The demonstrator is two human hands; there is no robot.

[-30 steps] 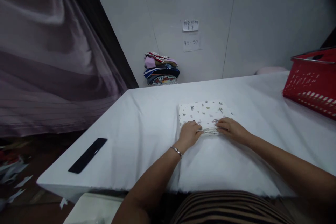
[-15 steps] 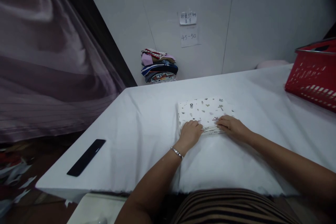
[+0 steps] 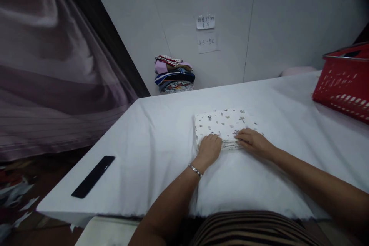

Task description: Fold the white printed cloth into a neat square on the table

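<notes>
A folded white cloth with small printed motifs (image 3: 223,123) lies in the middle of the white-covered table (image 3: 161,142). My left hand (image 3: 209,148), with a bracelet at the wrist, rests on the cloth's near left edge, fingers curled over it. My right hand (image 3: 251,141) lies on the near right part of the cloth, fingers stretched flat and pressing down on it.
A black flat phone-like object (image 3: 93,176) lies near the table's left front corner. A red plastic basket (image 3: 344,82) stands at the far right. A stack of folded colourful clothes (image 3: 173,74) sits by the wall, under two paper notes (image 3: 205,32). A purple curtain hangs at left.
Both hands stay on the folded cloth with only slight shifts; the left hand has edged a little further onto its near edge. The view has tilted a bit.
</notes>
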